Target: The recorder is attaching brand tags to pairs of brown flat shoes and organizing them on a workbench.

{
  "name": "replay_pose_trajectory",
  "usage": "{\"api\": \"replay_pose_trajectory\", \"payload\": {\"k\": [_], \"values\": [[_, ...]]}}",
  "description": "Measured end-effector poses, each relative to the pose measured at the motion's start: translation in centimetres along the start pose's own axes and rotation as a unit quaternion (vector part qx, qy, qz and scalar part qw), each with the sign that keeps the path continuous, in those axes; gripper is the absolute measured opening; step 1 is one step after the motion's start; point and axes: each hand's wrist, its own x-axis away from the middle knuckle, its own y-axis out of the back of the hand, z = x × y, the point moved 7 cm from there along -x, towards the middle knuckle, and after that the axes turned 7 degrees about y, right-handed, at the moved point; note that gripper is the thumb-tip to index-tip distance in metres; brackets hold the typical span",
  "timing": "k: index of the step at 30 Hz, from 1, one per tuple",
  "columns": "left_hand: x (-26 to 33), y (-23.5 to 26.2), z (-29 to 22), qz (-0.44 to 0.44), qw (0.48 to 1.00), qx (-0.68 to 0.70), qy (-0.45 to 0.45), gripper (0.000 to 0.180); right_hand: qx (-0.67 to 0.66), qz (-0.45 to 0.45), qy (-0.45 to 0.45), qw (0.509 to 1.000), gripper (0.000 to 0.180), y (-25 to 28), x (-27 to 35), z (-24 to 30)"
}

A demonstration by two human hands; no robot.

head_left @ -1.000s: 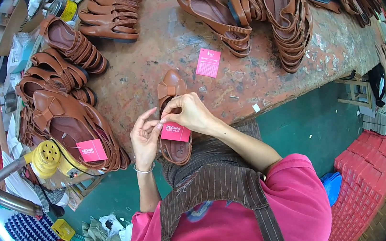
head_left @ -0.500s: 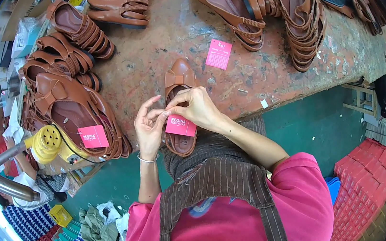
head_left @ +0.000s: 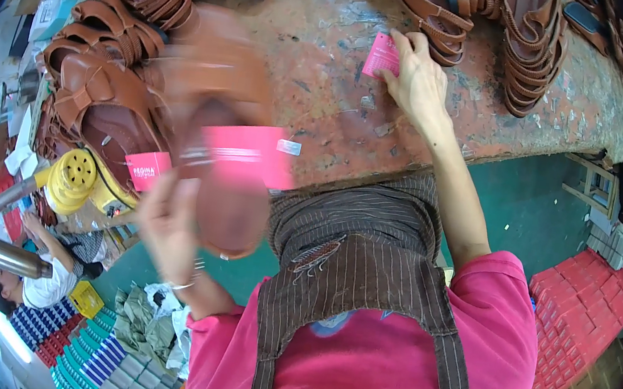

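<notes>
While the near edge of the scuffed surface [head_left: 319, 129] slants from the person's apron [head_left: 363, 279] toward the far right, a broad open stretch of it lies between the two hands, and green floor [head_left: 512, 207] shows beyond that edge. To the left, room is tighter: a tagged pair of shoes [head_left: 112, 104] lies close to the left hand [head_left: 172, 236], with a yellow tool [head_left: 69, 176] nearer the person. To the right, a nested stack of shoes [head_left: 526, 58] stands apart from the right hand [head_left: 422, 87], though some heel straps [head_left: 446, 51] come right beside its fingers. The left hand grasps a brown shoe [head_left: 222, 67] over the surface's near-left edge, toe pointing away from the person, heel toward them. Blur softens the shoe, so its upper reads as a smooth tan-brown shape around a darker, reddish insole; a bright pink tag [head_left: 246, 154] shows across its opening. The right hand has thumb and fingers about a pink card [head_left: 382, 55] on the surface; whether they pinch it cannot be told.
</notes>
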Motion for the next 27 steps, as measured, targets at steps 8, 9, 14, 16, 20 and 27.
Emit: {"api": "replay_pose_trajectory", "payload": {"k": [8, 9, 14, 16, 20, 27], "values": [[-11.1, 26.9, 8.2, -0.275, 0.959, -0.008, -0.071, 0.031, -0.056, -0.02, 0.016, 0.998, 0.033, 0.2, -0.7, 0.4], [-12.4, 27.6, 11.3, -0.228, 0.971, -0.067, 0.003, 0.031, -0.057, -0.019, 0.014, 0.998, 0.033, 0.4, -0.5, 0.6], [-16.6, 21.5, 23.8, -0.042, 0.984, -0.108, 0.134, 0.024, -0.314, 0.08, -0.012, 0.946, 0.019, -0.7, -0.4, 3.2], [-16.3, 20.1, 25.5, 0.007, 0.984, -0.139, 0.108, 0.032, -0.324, 0.119, 0.001, 0.939, 0.021, -1.7, 0.2, 4.8], [-9.1, 16.5, 12.0, -0.382, 0.832, -0.401, -0.019, 0.029, -0.354, 0.206, 0.042, 0.911, 0.02, -3.0, 2.1, 7.8], [0.9, -8.4, 0.5, 0.134, 0.988, 0.068, 0.023, 0.03, -0.553, 0.253, -0.051, 0.792, 0.01, -4.2, 4.3, 12.1]]}}
